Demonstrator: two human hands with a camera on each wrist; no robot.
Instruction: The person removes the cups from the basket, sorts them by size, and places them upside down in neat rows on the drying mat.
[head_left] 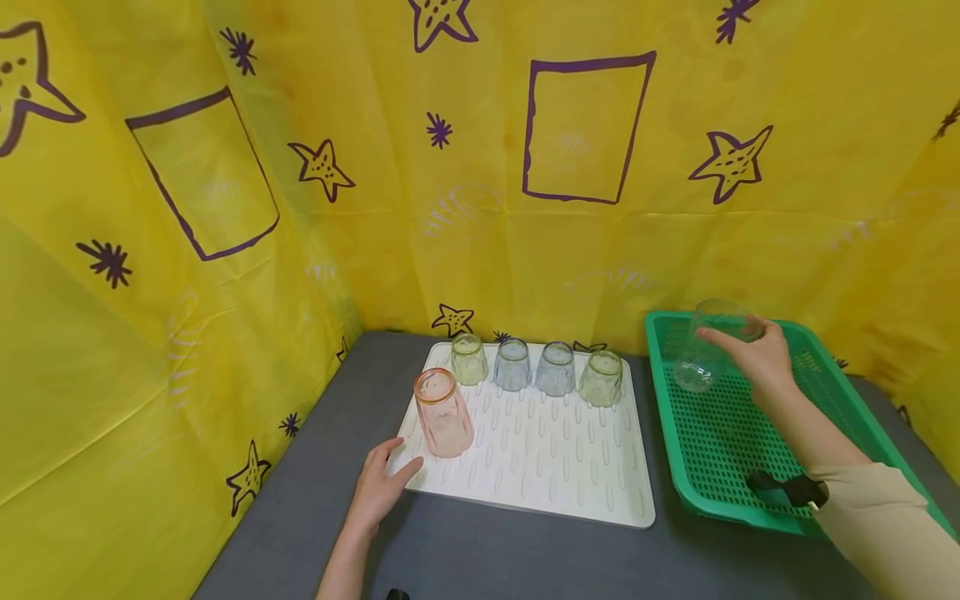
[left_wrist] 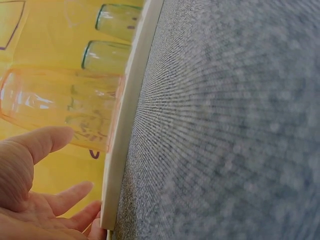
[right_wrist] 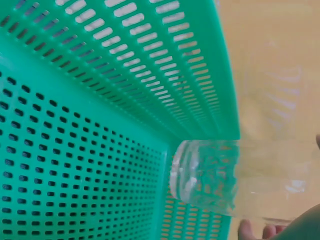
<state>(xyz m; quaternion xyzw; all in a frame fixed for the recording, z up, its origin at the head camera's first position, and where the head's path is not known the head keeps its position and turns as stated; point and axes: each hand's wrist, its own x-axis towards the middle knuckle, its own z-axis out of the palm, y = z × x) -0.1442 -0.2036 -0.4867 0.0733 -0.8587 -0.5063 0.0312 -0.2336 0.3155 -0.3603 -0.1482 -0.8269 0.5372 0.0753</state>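
Observation:
My right hand (head_left: 767,360) holds a tall clear drinking glass (head_left: 699,367) near its upper end, over the back left of a green plastic basket (head_left: 678,467). In the right wrist view the thick base of this clear glass (right_wrist: 192,172) overlaps the basket wall (right_wrist: 200,90). My left hand (head_left: 378,487) is at the front left corner of a white ridged tray (head_left: 540,475), thumb and fingers spread apart. A tall pink glass (head_left: 446,421) stands on the tray just beyond it. The left wrist view shows the left fingertips (left_wrist: 95,207) right at the tray's edge.
Along the tray's back edge stand a green glass (head_left: 468,362), two blue glasses (head_left: 513,367) and another green glass (head_left: 602,382). A yellow patterned curtain (head_left: 480,250) hangs behind and to the left. Tray and basket rest on a dark grey table (head_left: 480,550).

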